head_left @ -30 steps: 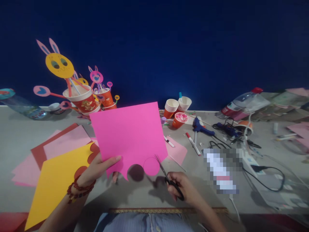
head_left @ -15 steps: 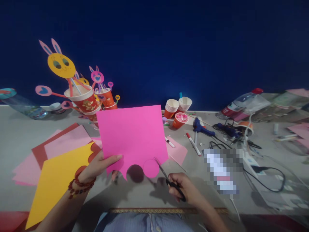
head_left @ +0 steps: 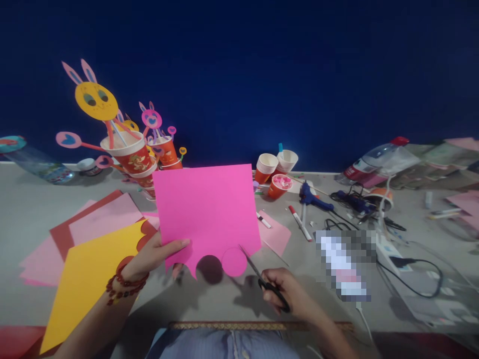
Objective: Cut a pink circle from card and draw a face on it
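Observation:
My left hand point(head_left: 153, 257) pinches the lower left edge of a bright pink paper sheet point(head_left: 205, 209) and holds it up above the table. A round shape point(head_left: 234, 261) at the sheet's bottom edge is partly cut out, beside a circular hole. My right hand point(head_left: 286, 294) is closed around the black handles of small scissors point(head_left: 262, 279), whose blades meet the sheet at the circle's right side. A red bead bracelet circles my left wrist.
Yellow point(head_left: 88, 279), red and pale pink sheets lie at the left. Paper cups with bunny figures point(head_left: 129, 149) stand behind them. Stacked cups point(head_left: 277, 167), markers, a blue glue gun point(head_left: 312, 197), cables, a power strip and a plastic bottle point(head_left: 377, 159) crowd the right.
The pink sheet has shifted slightly to the right and turned a little. The scissors stay at the circle's right edge, and my right hand has dropped a touch.

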The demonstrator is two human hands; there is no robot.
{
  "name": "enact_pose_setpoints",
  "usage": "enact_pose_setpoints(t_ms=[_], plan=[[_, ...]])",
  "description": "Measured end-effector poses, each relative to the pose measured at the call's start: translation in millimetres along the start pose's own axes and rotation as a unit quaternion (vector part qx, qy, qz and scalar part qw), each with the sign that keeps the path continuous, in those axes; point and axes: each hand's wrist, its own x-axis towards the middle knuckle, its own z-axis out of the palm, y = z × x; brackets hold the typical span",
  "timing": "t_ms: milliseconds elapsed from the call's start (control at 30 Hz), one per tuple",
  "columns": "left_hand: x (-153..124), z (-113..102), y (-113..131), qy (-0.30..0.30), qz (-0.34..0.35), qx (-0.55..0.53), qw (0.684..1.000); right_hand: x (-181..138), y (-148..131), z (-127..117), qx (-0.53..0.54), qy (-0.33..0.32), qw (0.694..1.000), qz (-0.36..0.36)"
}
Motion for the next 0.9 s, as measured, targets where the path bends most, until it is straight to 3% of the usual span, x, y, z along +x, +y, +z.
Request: enact_pose_setpoints(t_ms=[533,900], plan=[[2.1,-3.9,9.8,-0.024,0.010,0.014,1.000,-1.9,-0.9,-2.8,-0.013,-0.007,1.000,0.007],[7.6,-6.5,16.1,-0.003,-0.034,-0.009,0.999,-2.7,-10.2,-6.7,-0.037,-0.013,0.999,0.002]])
